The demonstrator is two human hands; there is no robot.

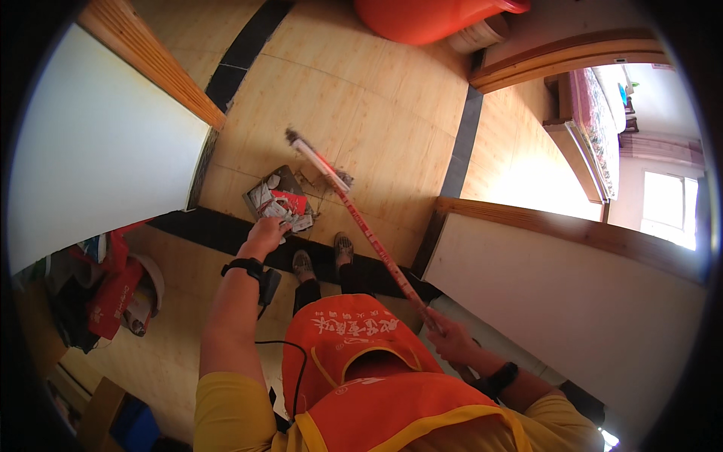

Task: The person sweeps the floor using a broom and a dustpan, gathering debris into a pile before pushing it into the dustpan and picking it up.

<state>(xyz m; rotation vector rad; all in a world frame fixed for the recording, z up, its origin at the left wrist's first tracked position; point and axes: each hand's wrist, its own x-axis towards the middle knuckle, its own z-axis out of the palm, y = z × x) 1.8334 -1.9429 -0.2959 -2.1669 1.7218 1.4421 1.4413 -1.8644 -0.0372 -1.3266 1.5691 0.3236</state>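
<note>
My right hand (449,337) grips the red shaft of a broom (375,248), whose dark-bristled head rests slantwise over the tiled floor in front of my feet. My left hand (268,234) is at the near edge of a dustpan (292,179) heaped with crumpled paper, wrappers and a red packet (289,201). The fingers are bent by the litter; whether they close on a handle or on a piece of paper is hidden. Bits of dirt and hair lie on the floor between the dustpan and the broom head.
Walls with wooden trim stand left and right. A large red plastic tub (429,17) is at the top beside a pale bucket (479,35). A doorway at the right shows a bed (590,135). Bags (116,294) stand at the left, above an open cardboard box (104,409).
</note>
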